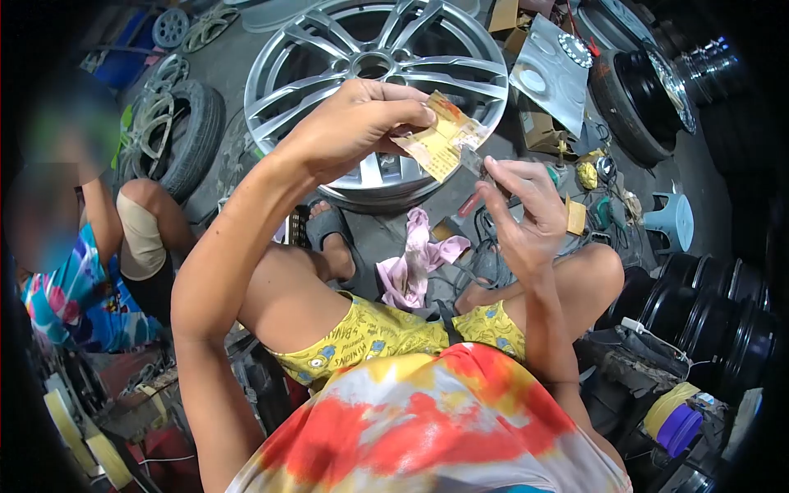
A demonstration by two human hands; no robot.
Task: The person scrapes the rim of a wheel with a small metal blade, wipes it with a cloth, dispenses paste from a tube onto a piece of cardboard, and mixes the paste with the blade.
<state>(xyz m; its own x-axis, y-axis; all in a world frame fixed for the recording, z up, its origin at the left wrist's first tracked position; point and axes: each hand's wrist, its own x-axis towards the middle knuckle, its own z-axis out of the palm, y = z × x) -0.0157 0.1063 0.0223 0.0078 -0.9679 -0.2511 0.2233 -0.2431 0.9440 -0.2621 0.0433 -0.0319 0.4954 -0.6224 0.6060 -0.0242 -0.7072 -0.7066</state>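
My left hand is closed, pinching a crumpled yellow piece of printed sandpaper-like sheet or paper between thumb and fingers. My right hand is closed on a small item with a flat greyish end, which meets the lower right edge of the yellow piece. A red part sticks out below the thumb; whether it belongs to the same item I cannot tell. Behind both hands a large silver alloy wheel lies face up, partly hidden by my left hand and the yellow piece.
A pink cloth lies on the floor between my feet. Cables and small tools clutter the right side, with a light blue stool. Tyres and black rims stand around. Another person's knee is at the left.
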